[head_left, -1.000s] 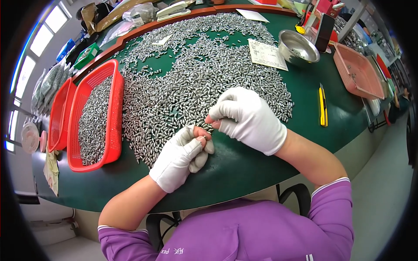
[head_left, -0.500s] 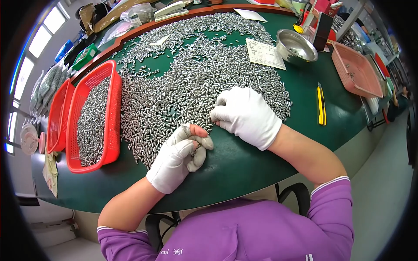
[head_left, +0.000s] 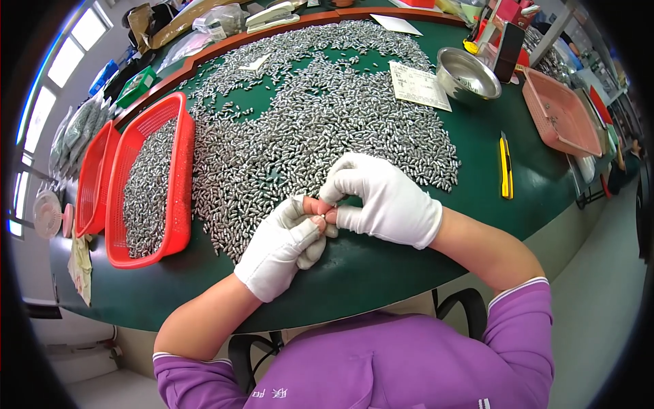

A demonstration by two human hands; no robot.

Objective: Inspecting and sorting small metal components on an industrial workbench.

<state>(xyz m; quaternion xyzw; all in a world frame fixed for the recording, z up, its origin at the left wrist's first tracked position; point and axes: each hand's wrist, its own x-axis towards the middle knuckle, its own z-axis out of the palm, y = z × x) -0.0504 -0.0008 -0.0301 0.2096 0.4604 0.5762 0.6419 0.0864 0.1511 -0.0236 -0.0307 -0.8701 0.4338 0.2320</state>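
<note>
In front of me, a broad layer of small silvery capsule-shaped metal pieces covers much of the green table. My left hand, in a white glove with bare thumb and index tips, is closed in a pinch at the layer's near edge. My right hand, gloved the same way, meets it fingertip to fingertip, thumb and index pinched. Between the joined tips a tiny bright bit shows, apparently one of the metal pieces, mostly hidden by the fingers. Left of the layer stands a red plastic basket holding many more such pieces.
A second red basket leans beside the first. To the right are a steel bowl, a printed paper slip, a yellow utility knife and a pink basket. A wooden rim borders the table's far side.
My right hand has come from the edge of the pieces toward my left, and their fingertips now meet. The left hand has barely shifted; its thumb and index have drawn closer together.
</note>
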